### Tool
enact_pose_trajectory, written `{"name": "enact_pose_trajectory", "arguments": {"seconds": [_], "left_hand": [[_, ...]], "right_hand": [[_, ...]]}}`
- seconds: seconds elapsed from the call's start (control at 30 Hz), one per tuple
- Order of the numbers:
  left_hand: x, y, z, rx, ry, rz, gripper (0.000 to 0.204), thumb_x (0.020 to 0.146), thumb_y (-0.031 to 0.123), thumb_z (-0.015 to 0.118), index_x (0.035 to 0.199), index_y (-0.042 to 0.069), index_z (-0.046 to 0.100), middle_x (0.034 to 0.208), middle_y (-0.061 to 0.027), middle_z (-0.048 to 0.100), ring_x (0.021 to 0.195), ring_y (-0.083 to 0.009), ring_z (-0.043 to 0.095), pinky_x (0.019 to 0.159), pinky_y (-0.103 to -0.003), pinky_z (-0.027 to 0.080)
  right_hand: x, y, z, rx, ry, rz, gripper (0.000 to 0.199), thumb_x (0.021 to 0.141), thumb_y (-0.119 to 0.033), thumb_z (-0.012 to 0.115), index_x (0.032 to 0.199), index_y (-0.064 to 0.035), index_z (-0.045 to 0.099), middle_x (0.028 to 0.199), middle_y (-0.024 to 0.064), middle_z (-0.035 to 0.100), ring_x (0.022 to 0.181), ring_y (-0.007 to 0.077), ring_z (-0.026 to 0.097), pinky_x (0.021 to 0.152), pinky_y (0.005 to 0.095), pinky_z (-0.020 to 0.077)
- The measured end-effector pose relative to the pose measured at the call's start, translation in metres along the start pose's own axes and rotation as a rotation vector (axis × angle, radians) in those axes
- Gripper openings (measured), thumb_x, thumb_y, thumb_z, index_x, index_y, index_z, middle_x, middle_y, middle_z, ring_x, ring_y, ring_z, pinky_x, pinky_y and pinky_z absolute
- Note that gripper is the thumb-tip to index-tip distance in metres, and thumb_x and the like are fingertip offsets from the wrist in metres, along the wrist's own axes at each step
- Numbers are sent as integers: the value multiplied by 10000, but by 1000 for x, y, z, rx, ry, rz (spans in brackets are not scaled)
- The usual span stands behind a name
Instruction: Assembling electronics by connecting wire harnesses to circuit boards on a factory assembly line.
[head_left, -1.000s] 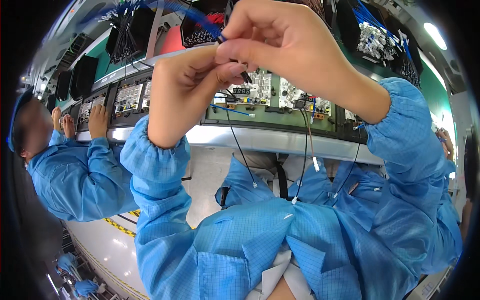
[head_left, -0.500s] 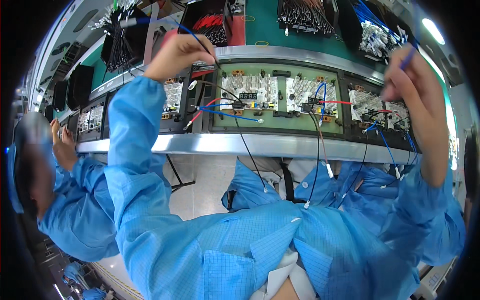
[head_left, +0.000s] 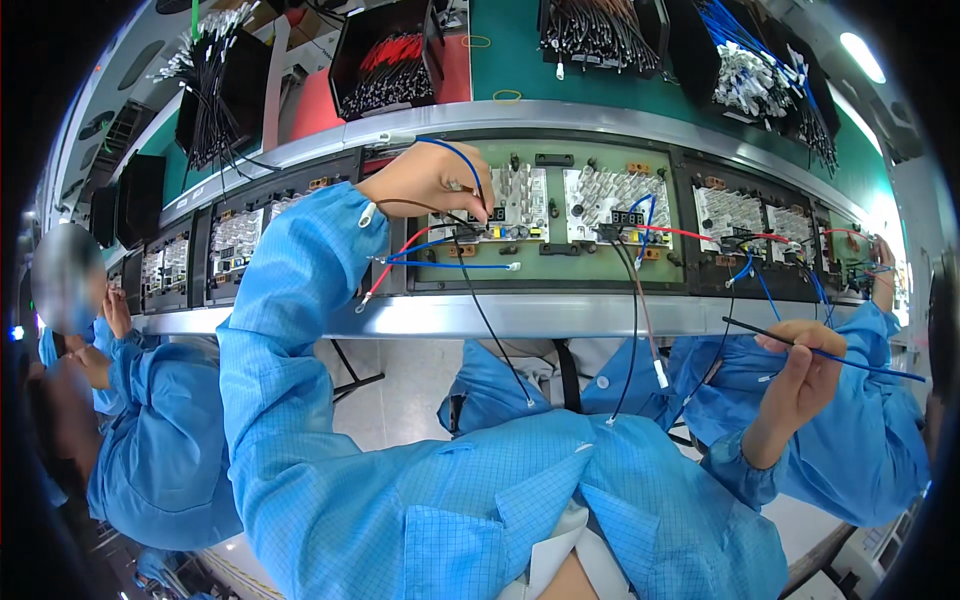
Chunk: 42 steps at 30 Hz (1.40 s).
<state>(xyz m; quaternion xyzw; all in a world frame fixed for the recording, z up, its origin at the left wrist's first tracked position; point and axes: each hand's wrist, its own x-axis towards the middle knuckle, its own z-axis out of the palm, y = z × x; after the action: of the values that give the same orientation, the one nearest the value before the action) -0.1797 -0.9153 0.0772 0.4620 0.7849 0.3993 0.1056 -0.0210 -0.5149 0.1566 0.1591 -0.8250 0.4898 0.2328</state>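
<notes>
My left hand (head_left: pixel 430 182) is closed in a pinch over the left circuit board (head_left: pixel 520 200) of the green panel. A blue wire (head_left: pixel 462 158) with a white connector arches over its fingers, its lower end down at the board beside the display. Other black, red and blue wires come off the same spot. To the right, in front of the rail, my right hand (head_left: pixel 805 365) pinches another blue wire (head_left: pixel 870 368), whose other end is black. A second circuit board (head_left: pixel 610 205) on the panel has black, brown, red and blue wires attached.
Behind the rail (head_left: pixel 600 115) stand black bins of wires: black ones (head_left: pixel 220 100), red-and-black ones (head_left: pixel 395 70), brown-and-black ones (head_left: pixel 600 30) and blue ones (head_left: pixel 745 70). Several loose wires hang over the front rail (head_left: pixel 420 315). Co-workers in blue sit at left (head_left: pixel 165 430) and right (head_left: pixel 860 430).
My left hand has come down from above the panel's back edge to the board, with the blue wire. My right hand has dropped from high at right to below the front rail, holding a blue wire.
</notes>
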Motion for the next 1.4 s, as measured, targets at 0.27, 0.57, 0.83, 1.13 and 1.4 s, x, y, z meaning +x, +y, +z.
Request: {"name": "enact_pose_trajectory", "arguments": {"seconds": [0.27, 0.57, 0.83, 1.13, 1.4], "left_hand": [[0, -6, 7, 57, 10, -8, 125, 768, 151, 722, 837, 54, 683, 825, -47, 648, 770, -228, 607, 679, -334, 484], [1, 2, 4, 166, -11, 110, 158, 742, 159, 733, 830, 49, 660, 803, -62, 637, 776, -255, 583, 672, -352, 463], [5, 4, 6, 202, -47, 156, 172, 766, 183, 709, 832, 36, 650, 818, -67, 643, 802, -257, 585, 678, -357, 470], [8, 1, 6, 214, -90, 175, 118, 757, 195, 690, 813, 97, 657, 793, -25, 642, 796, -253, 598, 646, -380, 477], [11, 5, 5, 227, -120, 173, 179, 718, 249, 729, 776, 94, 661, 771, -18, 636, 770, -236, 599, 632, -359, 477]], "right_hand": [[3, 8, 7, 24, -24, -58, 214, 983, -202, 487, 973, 5, 433, 791, 170, 610, 660, 185, 585, 644, 291, 510], [3, 6, 15, 38, -22, -25, 207, 976, -193, 500, 970, 5, 439, 787, 171, 610, 660, 193, 590, 644, 291, 514], [2, 7, 17, 51, -39, -10, 179, 975, -162, 506, 973, 10, 452, 820, 168, 616, 710, 196, 598, 686, 295, 506], [21, 1, 63, -381, -286, -67, 102, 894, 11, 537, 967, 23, 607, 888, 119, 644, 790, 214, 640, 715, 277, 487], [17, 41, 90, -408, -249, 6, 143, 935, -20, 491, 1017, 23, 600, 874, 128, 653, 777, 205, 642, 711, 290, 500]]}}
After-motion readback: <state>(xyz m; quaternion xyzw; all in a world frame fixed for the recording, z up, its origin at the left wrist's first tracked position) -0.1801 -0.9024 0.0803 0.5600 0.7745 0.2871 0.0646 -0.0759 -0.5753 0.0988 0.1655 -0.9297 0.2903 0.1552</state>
